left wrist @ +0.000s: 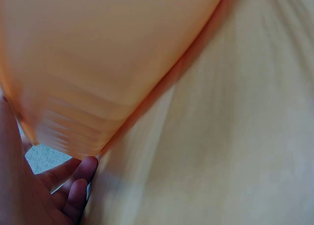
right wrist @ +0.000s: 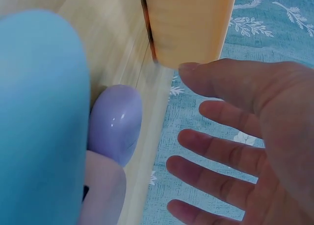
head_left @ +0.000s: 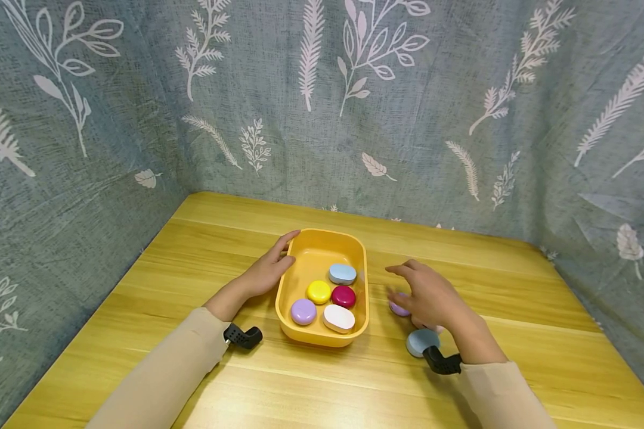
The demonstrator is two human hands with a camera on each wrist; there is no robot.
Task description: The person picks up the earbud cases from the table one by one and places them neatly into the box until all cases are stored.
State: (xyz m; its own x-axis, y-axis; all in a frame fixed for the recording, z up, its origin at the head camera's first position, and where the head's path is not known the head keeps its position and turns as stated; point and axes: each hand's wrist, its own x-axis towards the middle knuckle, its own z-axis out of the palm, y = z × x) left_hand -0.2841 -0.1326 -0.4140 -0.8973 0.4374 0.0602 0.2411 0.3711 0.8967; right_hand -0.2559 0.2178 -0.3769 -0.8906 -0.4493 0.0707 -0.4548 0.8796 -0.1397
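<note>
My left hand [head_left: 265, 271] holds the left wall of a yellow-orange plastic bin [head_left: 322, 339], thumb over the rim. In the left wrist view its fingers [left wrist: 76, 195] bend against the bin's lower outer edge. Inside the bin lie smooth rounded pieces: light blue [head_left: 342, 274], yellow [head_left: 319, 292], dark red [head_left: 343, 296], lilac [head_left: 303, 311] and white [head_left: 339, 319]. Right of the bin, my right hand [head_left: 429, 292] hovers with spread fingers and nothing in them. Below it lie a lilac piece [right wrist: 117, 122], a pale pink one [right wrist: 104, 188] and a light blue one [head_left: 422, 342], partly hidden in the head view.
The wooden table [head_left: 193, 238] carries the bin and the loose pieces. Blue-grey curtain fabric [head_left: 279, 119] with white leaf prints hangs along its back and sides. A black wrist mount [head_left: 442, 361] on the right arm overlaps the light blue piece in the head view.
</note>
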